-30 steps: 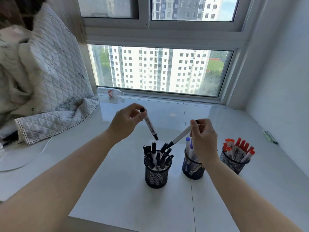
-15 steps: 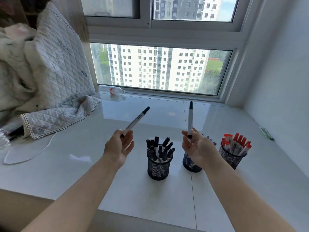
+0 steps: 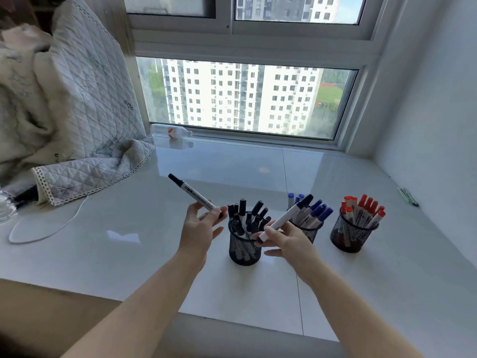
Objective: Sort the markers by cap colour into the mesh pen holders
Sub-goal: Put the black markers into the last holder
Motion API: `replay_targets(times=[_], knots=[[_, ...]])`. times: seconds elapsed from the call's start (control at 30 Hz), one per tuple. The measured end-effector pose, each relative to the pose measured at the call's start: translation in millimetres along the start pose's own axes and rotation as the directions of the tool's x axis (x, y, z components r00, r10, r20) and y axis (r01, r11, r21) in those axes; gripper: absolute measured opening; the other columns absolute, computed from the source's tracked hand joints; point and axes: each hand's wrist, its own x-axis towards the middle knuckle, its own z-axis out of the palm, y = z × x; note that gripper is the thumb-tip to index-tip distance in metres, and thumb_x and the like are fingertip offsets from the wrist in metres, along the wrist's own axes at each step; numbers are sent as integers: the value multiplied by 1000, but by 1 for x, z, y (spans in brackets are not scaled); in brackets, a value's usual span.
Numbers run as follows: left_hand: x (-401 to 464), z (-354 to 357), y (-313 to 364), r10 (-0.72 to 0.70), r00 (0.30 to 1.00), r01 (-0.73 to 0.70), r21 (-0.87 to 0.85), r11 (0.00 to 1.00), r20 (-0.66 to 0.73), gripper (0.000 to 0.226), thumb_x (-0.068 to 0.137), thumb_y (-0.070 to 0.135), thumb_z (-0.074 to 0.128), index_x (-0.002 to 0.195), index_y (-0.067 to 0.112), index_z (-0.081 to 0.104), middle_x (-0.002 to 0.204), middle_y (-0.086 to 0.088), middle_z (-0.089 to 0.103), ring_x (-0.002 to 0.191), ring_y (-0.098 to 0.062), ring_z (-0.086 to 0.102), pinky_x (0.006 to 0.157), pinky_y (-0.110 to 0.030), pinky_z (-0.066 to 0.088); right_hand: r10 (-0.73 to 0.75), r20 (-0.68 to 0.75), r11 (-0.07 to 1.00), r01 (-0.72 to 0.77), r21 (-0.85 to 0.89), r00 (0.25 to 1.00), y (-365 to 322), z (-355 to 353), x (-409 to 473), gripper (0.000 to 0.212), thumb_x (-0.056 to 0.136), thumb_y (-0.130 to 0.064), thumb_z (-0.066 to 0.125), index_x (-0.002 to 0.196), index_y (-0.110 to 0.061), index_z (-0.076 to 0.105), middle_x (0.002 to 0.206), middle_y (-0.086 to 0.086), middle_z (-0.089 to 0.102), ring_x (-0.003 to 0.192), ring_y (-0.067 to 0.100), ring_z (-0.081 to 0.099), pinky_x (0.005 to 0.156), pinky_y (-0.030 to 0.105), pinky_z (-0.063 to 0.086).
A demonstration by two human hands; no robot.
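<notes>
Three mesh holders stand in a row on the sill. The left holder sits between the left hand and the right hand, just beyond the fingertips of both. The middle holder lies behind the right hand's fingers; the right holder is well to their right. Each holder has markers standing in it. One marker slants up and leftward from the left fingers; another marker slants up and rightward from the right fingers, over the middle holder. A quilt, a cable and a bottle lie far left of the left fingers.
</notes>
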Motion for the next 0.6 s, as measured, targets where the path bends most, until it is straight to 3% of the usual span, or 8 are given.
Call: replay_targets(times=[0.17,0.27,0.33,0.43,0.5,0.6], knots=[[-6,1,-10,144,989,-145,217,965,17,7,93,20,52,89,22,47,84,5,70,84,-12,69,67,-28,49,-38,-118,999,35,-27,992,-1,5,8,9,94,-14,50,86,-15,54,99,11,67,92,22,63,70,31,52],[-8,0,-16,185,983,-179,275,945,5,9,93,28,51,85,25,50,84,4,69,88,-16,67,66,-27,50,-126,-153,980,98,-174,980,2,4,13,11,92,-17,54,82,-21,56,91,3,68,86,17,63,73,31,50],[-9,-1,-21,192,981,-175,320,931,-23,9,91,32,53,83,29,54,80,8,68,87,-12,65,67,-27,50,-196,-195,944,131,-303,961,5,4,17,14,89,-19,59,76,-26,59,81,-5,66,79,9,61,73,27,48],[-12,1,-30,182,981,-146,378,914,-62,9,89,34,57,80,32,60,71,16,68,76,5,61,77,-33,51,-255,-233,907,149,-395,938,8,9,22,10,86,-19,64,77,-25,62,85,2,67,74,8,59,67,19,42],[-14,4,-34,167,984,-129,383,915,-66,8,88,33,60,81,31,62,69,17,68,70,10,59,77,-33,51,-266,-217,855,125,-503,939,11,12,26,4,84,-19,65,80,-20,63,89,3,68,79,15,62,72,26,47],[-16,7,-36,185,981,-143,419,897,-62,5,86,30,63,81,28,62,74,13,70,64,10,59,67,-25,48,-240,-215,772,52,-634,947,14,13,29,13,84,-26,62,81,-13,64,91,1,68,84,22,62,79,33,49]])
